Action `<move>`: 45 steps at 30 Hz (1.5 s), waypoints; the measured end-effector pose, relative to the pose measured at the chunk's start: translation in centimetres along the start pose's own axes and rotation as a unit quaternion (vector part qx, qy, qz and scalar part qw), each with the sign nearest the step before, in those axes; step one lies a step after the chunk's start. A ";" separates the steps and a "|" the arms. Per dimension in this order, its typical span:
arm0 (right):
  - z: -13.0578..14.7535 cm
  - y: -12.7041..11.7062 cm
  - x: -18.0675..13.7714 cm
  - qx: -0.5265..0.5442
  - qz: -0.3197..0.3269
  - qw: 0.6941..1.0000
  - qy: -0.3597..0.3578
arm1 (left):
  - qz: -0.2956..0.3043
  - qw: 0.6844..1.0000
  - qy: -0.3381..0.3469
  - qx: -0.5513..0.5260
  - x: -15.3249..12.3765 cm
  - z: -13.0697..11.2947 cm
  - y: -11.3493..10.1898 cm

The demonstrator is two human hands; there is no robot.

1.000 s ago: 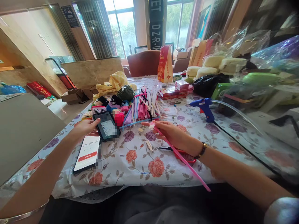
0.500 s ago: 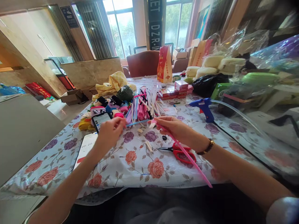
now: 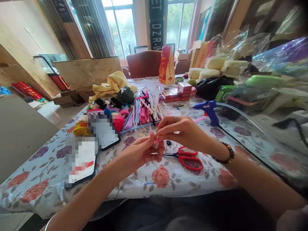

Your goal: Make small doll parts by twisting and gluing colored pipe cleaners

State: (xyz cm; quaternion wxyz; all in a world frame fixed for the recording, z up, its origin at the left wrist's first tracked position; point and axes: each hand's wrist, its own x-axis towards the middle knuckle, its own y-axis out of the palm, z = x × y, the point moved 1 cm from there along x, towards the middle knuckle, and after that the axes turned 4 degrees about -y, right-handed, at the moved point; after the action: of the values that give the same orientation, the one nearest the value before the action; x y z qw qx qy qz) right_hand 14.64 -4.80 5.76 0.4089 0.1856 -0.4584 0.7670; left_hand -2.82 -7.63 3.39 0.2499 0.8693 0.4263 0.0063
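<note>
My left hand [image 3: 144,149] and my right hand [image 3: 185,131] meet above the table, fingers closed around a small pink and white piece [image 3: 157,141]. It looks like fuzzy pipe cleaner wound with pink; the fingers hide much of it. A pink pipe cleaner [image 3: 201,118] shows behind my right hand, and I cannot see whether it joins the piece. Red-handled scissors [image 3: 190,159] lie just below my right hand. Close to the fingers is a small black coil [image 3: 168,143]. A blue pipe cleaner [image 3: 139,127] lies behind my left hand.
A bundle of pipe cleaners [image 3: 146,109] lies beyond my hands, with yarn items [image 3: 117,106] left of it. Two phones rest at left, one nearer [image 3: 83,163], one farther [image 3: 106,131]. A blue glue gun [image 3: 209,110] with a cord stands at right. Red boxes [image 3: 172,95] sit behind.
My left hand has moved right from beside the phone to the pink and white piece. The pink pipe cleaner, which pointed down toward me, now shows behind my right hand. The view has shifted slightly.
</note>
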 end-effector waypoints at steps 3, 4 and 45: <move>-0.6 -0.1 -0.1 -0.016 0.002 0.998 -0.062 | 0.024 0.997 -0.039 -0.054 0.3 0.6 -0.5; -0.7 -0.2 -0.1 -0.027 0.005 0.997 -0.078 | 0.037 0.996 -0.049 -0.065 0.4 0.8 -0.6; 0.4 1.5 -0.3 0.010 -0.127 0.989 0.074 | -0.233 0.874 0.249 0.345 -0.8 0.0 0.9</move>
State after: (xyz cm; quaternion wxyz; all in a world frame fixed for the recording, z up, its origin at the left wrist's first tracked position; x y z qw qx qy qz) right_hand 13.57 -5.63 4.93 0.5342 0.1890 -0.3916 0.7249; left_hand -2.65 -8.67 3.95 -0.1864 0.7452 0.6400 0.0167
